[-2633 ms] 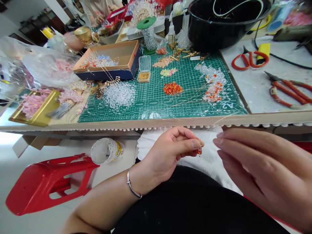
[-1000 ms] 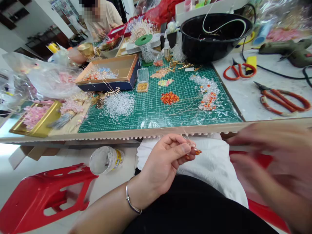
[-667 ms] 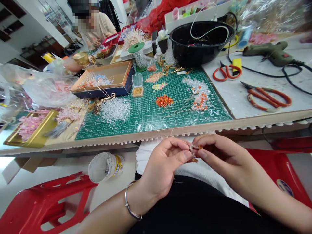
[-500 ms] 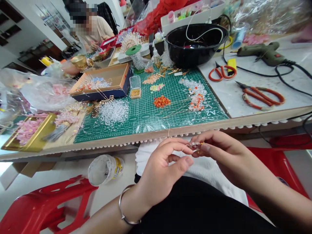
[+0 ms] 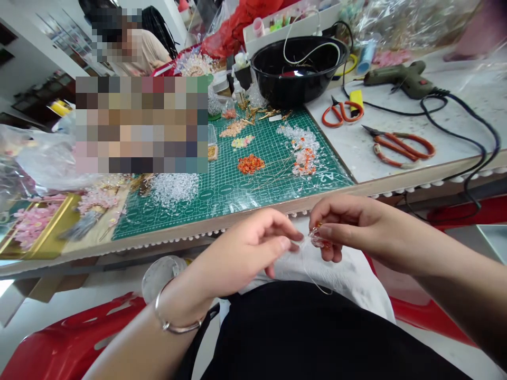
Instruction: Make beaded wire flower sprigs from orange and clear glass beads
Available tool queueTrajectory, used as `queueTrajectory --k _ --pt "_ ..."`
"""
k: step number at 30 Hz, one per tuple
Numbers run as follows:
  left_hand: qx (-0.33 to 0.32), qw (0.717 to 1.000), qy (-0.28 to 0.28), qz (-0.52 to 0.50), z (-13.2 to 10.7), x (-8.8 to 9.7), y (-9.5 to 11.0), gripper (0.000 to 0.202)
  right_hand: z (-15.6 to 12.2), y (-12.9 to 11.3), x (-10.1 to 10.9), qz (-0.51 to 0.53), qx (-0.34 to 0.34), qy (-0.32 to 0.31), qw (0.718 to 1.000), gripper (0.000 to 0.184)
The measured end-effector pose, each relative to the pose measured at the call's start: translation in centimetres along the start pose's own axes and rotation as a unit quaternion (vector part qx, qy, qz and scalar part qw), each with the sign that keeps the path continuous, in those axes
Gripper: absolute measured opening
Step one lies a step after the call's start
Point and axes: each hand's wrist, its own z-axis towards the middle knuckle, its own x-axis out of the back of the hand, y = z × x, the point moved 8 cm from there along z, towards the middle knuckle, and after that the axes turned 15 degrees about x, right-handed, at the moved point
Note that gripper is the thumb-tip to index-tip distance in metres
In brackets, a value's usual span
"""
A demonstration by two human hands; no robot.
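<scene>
My right hand is closed in a pinch around a small cluster of clear and orange beads, partly hidden by its thumb and fingers. A thin pale wire hangs in a loose curve below the cluster, over the white cloth on my lap. My left hand, its fingers curled, has its fingertips at the upper part of this wire, just left of the beads. The wire seems held there, though the grip is blurred. Both hands are in front of the table edge, above my lap.
A green cutting mat carries clear beads, orange beads and fine wires. To the right lie pliers, orange-handled cutters and a corded glue gun. A black bowl stands behind. Across the table sits another person.
My hands have moved apart slightly, the left one going left. The bead cluster stays in the right fingers, and the hanging wire now shows below. The camera view has shifted.
</scene>
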Motion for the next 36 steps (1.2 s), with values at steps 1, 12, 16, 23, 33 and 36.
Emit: queueTrajectory --k 1,12,16,23,33,36 --pt "0.027 0.998 -0.057 -0.005 0.5 -1.0 0.0 0.008 0.1 -0.4 0.0 -0.017 0.006 -0.014 1.0 0.017" --pt "-0.124 0.912 0.237 0.311 -1.3 0.4 3.2 0.016 -0.3 -0.2 2.6 -0.216 0.027 0.07 0.974 0.016" --pt "-0.068 0.968 0.156 0.186 -1.1 -0.2 1.8 0.008 -0.2 -1.0 2.2 -0.291 0.065 0.092 0.95 0.015" --pt "-0.119 0.962 0.095 0.224 -1.2 -1.8 2.0 0.011 -0.2 -2.0 2.4 -0.281 0.089 0.116 0.948 0.019" --pt "0.048 0.96 -0.187 -0.205 2.7 -2.7 -1.4 0.01 0.0 -0.7 2.0 -0.176 0.049 0.067 0.981 0.02" --pt "0.058 0.932 -0.24 -0.266 3.1 -3.8 -2.2 0.015 0.1 -0.7 1.9 -0.172 0.056 0.067 0.981 0.02"
